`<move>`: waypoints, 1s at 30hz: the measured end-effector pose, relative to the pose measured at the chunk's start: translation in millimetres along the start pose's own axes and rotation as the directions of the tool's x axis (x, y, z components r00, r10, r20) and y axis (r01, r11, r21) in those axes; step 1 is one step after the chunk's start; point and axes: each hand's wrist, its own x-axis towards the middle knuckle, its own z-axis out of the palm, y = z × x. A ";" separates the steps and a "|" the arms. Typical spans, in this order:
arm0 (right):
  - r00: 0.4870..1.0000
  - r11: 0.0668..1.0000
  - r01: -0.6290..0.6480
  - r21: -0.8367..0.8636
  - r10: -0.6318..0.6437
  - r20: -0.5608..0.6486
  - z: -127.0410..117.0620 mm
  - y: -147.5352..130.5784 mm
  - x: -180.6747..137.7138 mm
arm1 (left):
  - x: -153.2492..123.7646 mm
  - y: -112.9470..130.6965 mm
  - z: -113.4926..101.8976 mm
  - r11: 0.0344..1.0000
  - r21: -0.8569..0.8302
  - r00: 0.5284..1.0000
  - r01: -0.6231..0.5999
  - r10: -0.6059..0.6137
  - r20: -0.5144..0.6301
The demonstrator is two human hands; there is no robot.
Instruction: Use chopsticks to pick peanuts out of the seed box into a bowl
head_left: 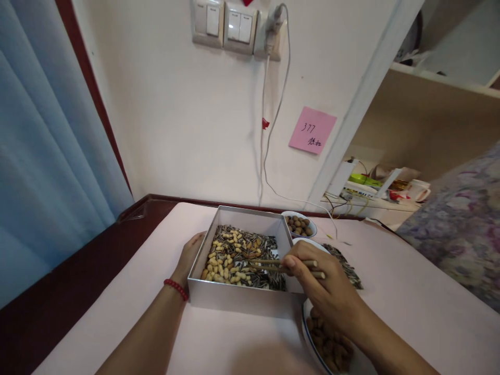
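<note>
A silver-rimmed square box (244,299) stands in front of me, holding peanuts in shells (219,265) mixed with striped sunflower seeds (230,233). My left hand (191,255) has hold of the box's left wall from outside, its fingers partly hidden by the box. Closed around a pair of wooden chopsticks (273,264), my right hand (320,273) hovers over the box's right side. The chopsticks' tips reach down among the peanuts and seeds; whether they grip anything, I cannot tell.
A bowl of round brown nuts (299,226) stands behind the box. Another bowl with brown nuts (328,341) lies partly under my right forearm. A white bowl's rim (312,244) shows behind my right hand, beside sunflower seeds (349,268). A white cable (289,198) trails onto the table.
</note>
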 end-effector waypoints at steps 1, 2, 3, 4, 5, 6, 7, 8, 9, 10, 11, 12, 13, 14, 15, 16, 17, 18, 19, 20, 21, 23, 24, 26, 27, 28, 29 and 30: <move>1.000 1.000 0.004 0.001 -0.004 0.003 3.5 1.2 2.9 | 0.8 -0.4 -0.9 1.000 0.000 1.000 0.002 -0.002 0.029; 1.000 1.000 0.006 0.002 -0.006 0.007 6.5 2.3 5.7 | 1.6 -0.9 -1.7 1.000 -0.003 0.999 0.006 -0.005 0.052; 1.000 1.000 0.008 0.003 -0.008 0.009 8.9 3.4 8.1 | 2.3 -1.4 -2.4 1.000 -0.006 0.998 0.011 -0.010 0.065; 1.000 1.000 0.007 0.005 -0.007 0.011 10.7 4.4 10.0 | 2.7 -1.7 -2.7 1.000 -0.008 0.998 0.016 -0.015 0.068; 1.000 1.000 0.005 0.006 -0.005 0.013 11.9 5.4 11.3 | 2.9 -1.7 -2.8 1.000 -0.009 0.997 0.020 -0.019 0.068; 1.000 1.000 0.001 0.007 -0.001 0.017 12.6 6.3 12.1 | 2.7 -1.4 -2.5 1.000 -0.008 0.998 0.022 -0.022 0.067; 1.000 1.000 -0.003 0.006 0.003 0.017 13.0 7.2 12.3 | 2.4 -0.8 -2.0 1.000 -0.004 0.998 0.021 -0.021 0.065; 1.000 1.000 -0.008 0.005 0.008 0.017 13.1 8.0 12.1 | 1.9 0.0 -1.3 1.000 0.001 0.998 0.017 -0.017 0.061; 1.000 1.000 -0.014 0.004 0.014 0.013 13.0 8.8 11.7 | 1.3 1.0 -0.6 1.000 0.005 0.998 0.011 -0.011 0.055; 1.000 1.000 -0.020 0.002 0.020 0.010 12.8 9.5 11.1 | 0.8 1.9 0.0 1.000 0.009 0.999 0.005 -0.005 0.050; 1.000 1.000 -0.026 0.001 0.026 0.006 12.6 10.1 10.5 | 0.2 2.8 0.5 1.000 0.013 0.999 0.001 -0.001 0.045; 0.999 0.999 -0.032 0.002 0.032 0.002 12.3 10.6 10.0 | -0.3 3.5 0.9 1.000 0.016 0.999 0.000 -0.001 0.043; 0.999 0.999 -0.036 0.003 0.036 0.000 11.9 11.0 9.6 | -0.8 4.1 1.2 1.000 0.017 0.999 0.000 -0.001 0.040; 0.999 0.999 -0.040 0.005 0.040 -0.002 11.4 11.4 9.3 | -1.2 4.5 1.4 1.000 0.019 0.999 0.002 -0.003 0.043; 0.999 0.999 -0.042 0.008 0.042 -0.003 10.7 11.6 9.1 | -1.7 4.8 1.7 1.000 0.020 0.999 0.003 -0.004 0.046; 0.999 0.999 -0.045 0.012 0.045 -0.005 9.8 11.7 9.1 | -2.2 5.1 1.9 1.000 0.020 0.999 0.004 -0.005 0.049; 0.999 0.999 -0.047 0.016 0.047 -0.007 8.6 11.5 9.0 | -2.7 5.4 2.3 1.000 0.020 0.999 0.006 -0.007 0.050; 0.999 0.999 -0.049 0.020 0.050 -0.008 7.3 11.1 8.9 | -3.3 5.9 2.7 1.000 0.021 0.999 0.012 -0.013 0.049; 0.999 0.998 -0.053 0.025 0.053 -0.009 5.8 10.5 8.9 | -3.9 6.5 3.2 1.000 0.021 0.999 0.019 -0.020 0.048; 0.998 0.998 -0.056 0.029 0.056 -0.006 4.5 9.4 8.9 | -4.5 7.2 3.7 1.000 0.020 0.999 0.024 -0.025 0.045; 0.998 0.998 -0.060 0.031 0.060 0.000 3.3 8.1 8.9 | -5.0 7.8 4.2 0.999 0.021 0.999 0.025 -0.026 0.041; 0.998 0.997 -0.064 0.033 0.063 0.030 2.2 4.8 9.5 | -5.5 8.7 4.8 1.000 0.022 0.999 0.019 -0.020 0.036; 0.997 0.997 -0.062 0.034 0.060 0.051 2.4 3.1 9.9 | -5.5 8.8 4.8 1.000 0.021 0.999 0.017 -0.018 0.034; 0.995 0.998 -0.050 0.036 0.047 0.087 4.2 0.3 11.2 | -5.2 8.5 4.4 1.000 0.024 0.999 0.017 -0.018 0.031; 0.995 0.998 -0.041 0.037 0.037 0.096 5.5 -0.6 11.9 | -5.1 8.3 4.1 1.000 0.026 0.999 0.017 -0.017 0.031; 0.995 0.999 -0.030 0.037 0.027 0.098 6.9 -1.2 12.5 | -5.0 8.1 3.8 1.000 0.028 0.999 0.013 -0.014 0.031; 0.996 0.999 -0.020 0.035 0.017 0.092 8.1 -1.3 13.0 | -5.1 8.0 3.6 1.000 0.030 0.999 0.007 -0.008 0.032; 0.996 0.999 -0.010 0.032 0.007 0.084 9.1 -1.1 13.2 | -5.4 8.1 3.4 1.000 0.031 0.999 0.001 -0.002 0.034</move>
